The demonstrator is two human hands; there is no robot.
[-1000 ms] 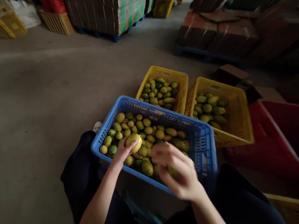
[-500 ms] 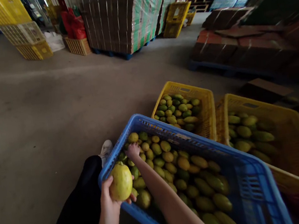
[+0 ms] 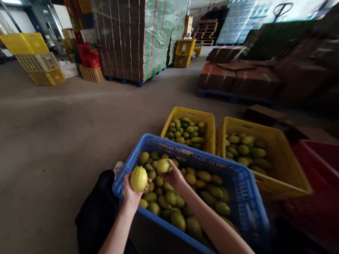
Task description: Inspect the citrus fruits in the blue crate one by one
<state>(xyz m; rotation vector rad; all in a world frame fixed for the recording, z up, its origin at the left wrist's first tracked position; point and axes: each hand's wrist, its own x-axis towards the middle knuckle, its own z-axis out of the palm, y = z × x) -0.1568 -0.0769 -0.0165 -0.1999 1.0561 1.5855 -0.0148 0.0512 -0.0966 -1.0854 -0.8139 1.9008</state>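
A large, round yellow papaya (image 3: 139,179) rests in my left hand (image 3: 131,190), fingers curled round its underside, over the left end of a blue crate (image 3: 248,191). My right hand (image 3: 174,174) grips a smaller yellow-green papaya (image 3: 163,166) just to the right of it, raised above the pile. Beneath both hands, the blue crate holds many green, yellow and orange-tinged papayas (image 3: 177,220), some round and some long. My right forearm hides part of the pile.
Beyond the blue crate stand two yellow crates (image 3: 208,128) with more papayas. A red bin (image 3: 333,181) is at the right. Strapped boxes (image 3: 124,33) on a pallet, flattened-looking cartons (image 3: 238,79) and stacked yellow crates (image 3: 46,78) stand across the concrete floor.
My right hand has come up out of the pile with a papaya in it. My left hand still holds its papaya. The view has tilted up and shows more of the warehouse.
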